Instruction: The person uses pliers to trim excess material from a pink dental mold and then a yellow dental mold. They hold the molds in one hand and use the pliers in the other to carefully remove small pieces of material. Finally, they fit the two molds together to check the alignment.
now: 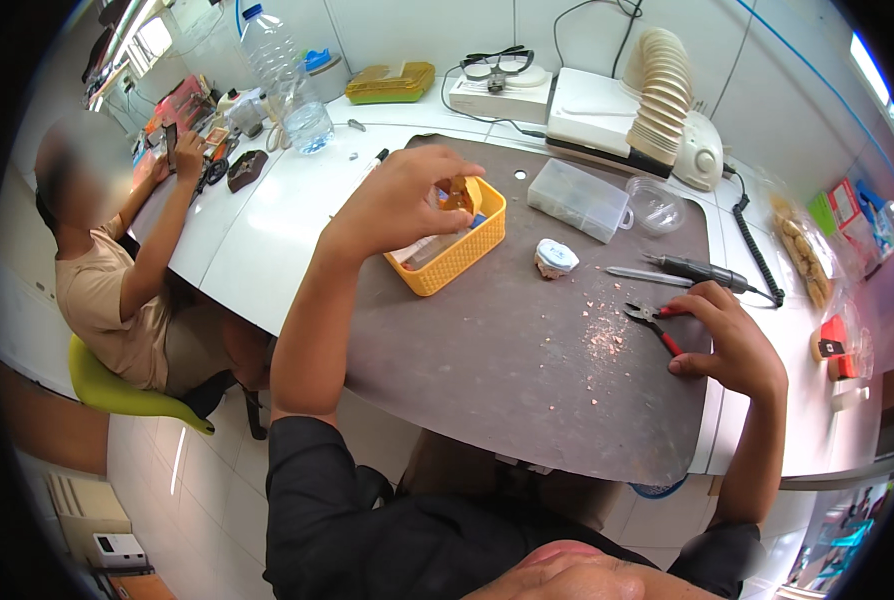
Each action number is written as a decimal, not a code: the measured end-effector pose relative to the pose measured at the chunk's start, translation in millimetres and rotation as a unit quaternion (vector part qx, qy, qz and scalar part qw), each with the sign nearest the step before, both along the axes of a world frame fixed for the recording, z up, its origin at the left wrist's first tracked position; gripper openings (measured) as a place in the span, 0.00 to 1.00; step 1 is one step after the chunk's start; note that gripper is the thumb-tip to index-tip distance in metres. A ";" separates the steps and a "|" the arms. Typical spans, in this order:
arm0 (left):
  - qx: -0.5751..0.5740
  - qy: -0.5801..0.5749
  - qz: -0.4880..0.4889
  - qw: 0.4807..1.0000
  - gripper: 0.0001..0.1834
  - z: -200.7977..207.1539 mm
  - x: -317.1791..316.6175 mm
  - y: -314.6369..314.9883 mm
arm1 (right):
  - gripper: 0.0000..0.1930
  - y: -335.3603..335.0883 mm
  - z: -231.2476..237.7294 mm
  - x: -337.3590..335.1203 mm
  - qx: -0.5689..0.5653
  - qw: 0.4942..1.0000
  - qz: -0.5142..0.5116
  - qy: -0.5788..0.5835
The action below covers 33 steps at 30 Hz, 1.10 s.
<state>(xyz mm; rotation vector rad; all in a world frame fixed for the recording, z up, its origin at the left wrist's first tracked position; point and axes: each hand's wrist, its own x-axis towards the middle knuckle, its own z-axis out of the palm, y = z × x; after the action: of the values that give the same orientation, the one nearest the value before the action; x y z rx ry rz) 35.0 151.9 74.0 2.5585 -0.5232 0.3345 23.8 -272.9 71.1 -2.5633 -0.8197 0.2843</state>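
My left hand [407, 195] is over a yellow basket [452, 265], its thumb and fingers curled toward each other. An amber-coloured thing shows between them; its kind cannot be made out. Small items, one of them blue, lie in the basket, partly covered by the hand. My right hand [732, 345] grips the spread red handles of small cutting pliers [652, 322] low over the grey mat. Their jaws point left, toward pale pinkish crumbs [607, 335] scattered on the mat. Farther back sits a dental plaster model [555, 258] with a whitish top.
A pen-like tool [650, 277] and a corded handpiece [702, 270] lie behind the pliers. Beyond them are a clear plastic box [579, 200], a round clear container [655, 205] and a white unit with a ribbed hose [662, 95]. A water bottle [292, 95] stands left; a co-worker [117, 270] sits there.
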 end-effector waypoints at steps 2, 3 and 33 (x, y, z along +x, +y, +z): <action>0.002 -0.076 0.014 0.997 0.27 -6.2 3.3 0.0 | 0.30 1.0 0.0 -0.3 -0.008 1.000 -0.002 0.007; -0.015 -0.080 0.011 0.997 0.28 -8.0 3.9 -2.8 | 0.29 4.3 0.9 -4.2 -0.038 0.999 -0.002 -0.015; -0.391 0.200 -0.171 0.882 0.33 -52.0 -34.2 -125.8 | 0.15 32.9 -31.8 -15.4 0.179 0.954 0.021 -0.241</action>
<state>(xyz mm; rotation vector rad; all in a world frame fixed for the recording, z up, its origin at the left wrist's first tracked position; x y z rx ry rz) 0.8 26.2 22.0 1.6431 -0.5273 -0.1069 8.4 -240.0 39.2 -2.2900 -0.9891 -0.4608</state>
